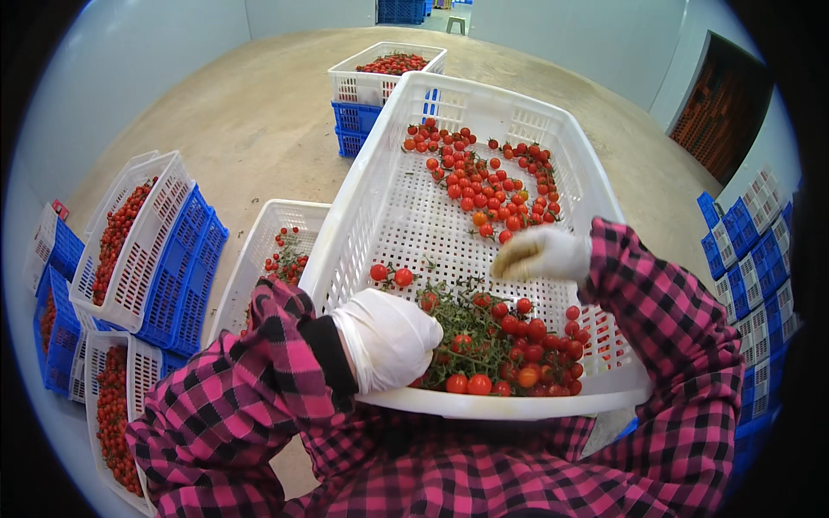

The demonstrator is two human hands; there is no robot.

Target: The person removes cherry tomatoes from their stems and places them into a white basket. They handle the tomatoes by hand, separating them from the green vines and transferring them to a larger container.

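A white perforated plastic crate (355, 194) lies right in front of me. Loose red cherry tomatoes (479, 184) are spread over its far part. Nearer to me, more cherry tomatoes (537, 343) lie beside a tangle of green stems (460, 324). My left hand (392, 340), in a white glove, rests at the left edge of the stems; its fingers are bent down and mostly hidden. Over the middle of the crate is my right hand (543, 254) in a white glove with stained fingertips, near the tomatoes; whether it holds anything cannot be seen.
On the left stand stacked blue crates (184, 272) topped by a white crate of tomatoes (139, 259). A lower white crate (243, 278) sits beside mine. Beyond is another white crate (363, 81) on blue ones. Blue and white crates (751, 259) line the right side.
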